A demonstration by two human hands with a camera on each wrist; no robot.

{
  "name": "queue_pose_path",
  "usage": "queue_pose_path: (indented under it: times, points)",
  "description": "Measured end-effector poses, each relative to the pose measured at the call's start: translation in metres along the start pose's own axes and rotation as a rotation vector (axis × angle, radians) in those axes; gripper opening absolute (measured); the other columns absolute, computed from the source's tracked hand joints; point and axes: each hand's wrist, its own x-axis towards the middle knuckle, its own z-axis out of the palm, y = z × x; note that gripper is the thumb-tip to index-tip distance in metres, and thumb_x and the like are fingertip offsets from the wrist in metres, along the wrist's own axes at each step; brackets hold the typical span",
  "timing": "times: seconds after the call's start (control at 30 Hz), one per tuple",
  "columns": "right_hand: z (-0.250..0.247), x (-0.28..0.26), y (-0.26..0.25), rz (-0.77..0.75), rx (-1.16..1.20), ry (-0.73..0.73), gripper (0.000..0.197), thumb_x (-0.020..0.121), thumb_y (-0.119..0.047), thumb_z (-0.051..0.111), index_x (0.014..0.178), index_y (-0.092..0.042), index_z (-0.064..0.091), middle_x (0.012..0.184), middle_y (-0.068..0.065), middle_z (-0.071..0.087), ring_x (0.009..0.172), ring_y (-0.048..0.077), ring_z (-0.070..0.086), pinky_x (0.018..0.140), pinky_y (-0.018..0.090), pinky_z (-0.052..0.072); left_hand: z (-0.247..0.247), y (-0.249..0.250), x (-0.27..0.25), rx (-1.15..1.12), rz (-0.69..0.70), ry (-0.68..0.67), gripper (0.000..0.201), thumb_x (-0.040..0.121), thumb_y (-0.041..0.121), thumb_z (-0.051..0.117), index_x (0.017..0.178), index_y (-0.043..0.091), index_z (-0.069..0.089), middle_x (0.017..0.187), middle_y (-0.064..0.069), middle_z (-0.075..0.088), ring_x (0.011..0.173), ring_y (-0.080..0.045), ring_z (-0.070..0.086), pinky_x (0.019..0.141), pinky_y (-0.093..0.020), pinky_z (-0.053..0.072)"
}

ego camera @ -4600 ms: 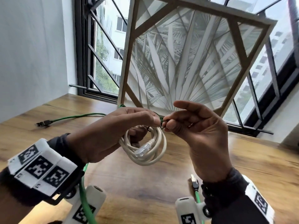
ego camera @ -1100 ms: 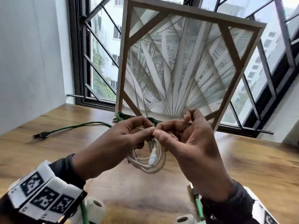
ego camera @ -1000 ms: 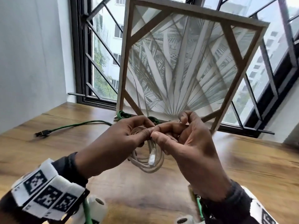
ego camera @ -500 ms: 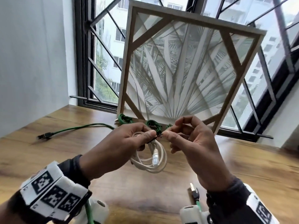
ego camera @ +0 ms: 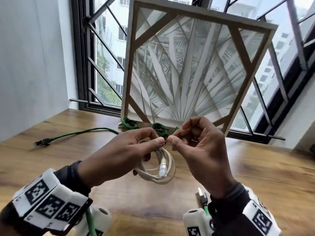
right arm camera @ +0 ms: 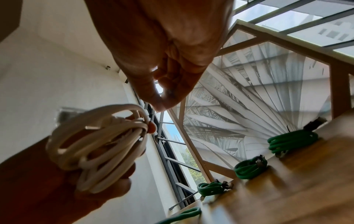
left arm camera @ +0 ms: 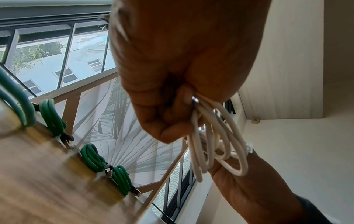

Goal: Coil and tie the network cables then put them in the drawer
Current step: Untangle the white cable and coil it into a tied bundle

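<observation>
The white network cable (ego camera: pixel 156 167) is held as a coil above the tabletop (ego camera: pixel 247 176), between the 2 hands, with its clear plug (ego camera: pixel 162 170) hanging inside the loops. The top of the coil is gripped by the left hand (ego camera: pixel 122 157), whose fingers are curled around the gathered loops, and a thin dark tie (ego camera: pixel 165 142) is seen at its thumb tip. The other end of this tie is pinched by the right hand (ego camera: pixel 199 149) between thumb and forefinger, the remaining fingers being bent. It is judged that the tying is not finished. If the tie is released or slips from the pinch before it is twisted tight, the stiff loops could spring open and the coil would have to be made again. If it is pulled too hard, the thin tie could probably break or slide off the bundle. 3 green coils (ego camera: pixel 159 129) are already laid near the foot of a framed palm-leaf picture (ego camera: pixel 187 65), which is leaned against the window (ego camera: pixel 105 57). 1 green cable (ego camera: pixel 76 132) is still lying uncoiled on the wood at the left, so more work remains. The tabletop is of brown wood grain, a white wall (ego camera: pixel 30 57) is at the left, and buildings are seen outside. No drawer is visible.
</observation>
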Motion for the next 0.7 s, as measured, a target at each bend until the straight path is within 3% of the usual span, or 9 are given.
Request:
queue_pose_path:
  times: [0.13,0.23,0.37,0.57,0.7]
  points:
    - [0.002,-0.0021,-0.0029,-0.087,-0.081,0.028,0.035,0.079,-0.002,0.085,0.086,-0.018,0.054,0.077,0.002,0.07,0.06,0.025,0.06,0.061,0.05,0.056,-0.001,-0.0017,0.0017,-0.165,-0.008,-0.066,0.028,0.096,0.043,0.071,0.098,0.016,0.072,0.079,-0.008,0.054,0.063,-0.02,0.045,0.05,-0.03,0.039]
    - [0.0005,-0.0012,-0.005,-0.101,-0.078,0.06,0.041,0.078,-0.003,0.086,0.082,-0.022,0.05,0.076,0.002,0.071,0.059,0.029,0.058,0.058,0.051,0.055,0.0014,0.0026,0.0011,-0.254,0.001,-0.08,0.018,0.097,0.03,0.067,0.108,0.017,0.072,0.081,-0.013,0.05,0.057,-0.017,0.041,0.04,-0.026,0.038]
    - [-0.0011,-0.0008,-0.0032,-0.08,-0.069,0.069,0.042,0.078,-0.003,0.085,0.08,-0.021,0.047,0.075,0.004,0.071,0.057,0.033,0.056,0.055,0.055,0.055,0.0021,0.0044,0.0006,-0.257,-0.011,-0.069,0.024,0.092,0.032,0.067,0.103,0.011,0.068,0.077,-0.011,0.046,0.054,-0.014,0.041,0.037,-0.026,0.037]
    - [-0.0002,-0.0012,-0.0021,-0.081,-0.078,0.078,0.042,0.078,-0.005,0.085,0.08,-0.019,0.045,0.071,-0.001,0.069,0.059,0.039,0.06,0.055,0.055,0.056,0.0031,0.0059,0.0002,-0.253,-0.026,-0.047,0.02,0.092,0.032,0.067,0.099,0.014,0.07,0.069,-0.002,0.048,0.053,-0.008,0.043,0.037,-0.026,0.037]
    - [0.0008,-0.0018,-0.0023,-0.077,-0.077,0.077,0.042,0.079,-0.005,0.083,0.081,-0.017,0.043,0.069,-0.005,0.067,0.059,0.038,0.06,0.056,0.055,0.057,0.0038,0.0073,-0.0008,-0.226,-0.034,-0.032,0.018,0.095,0.032,0.065,0.101,0.014,0.068,0.075,-0.007,0.047,0.057,-0.011,0.043,0.039,-0.027,0.038]
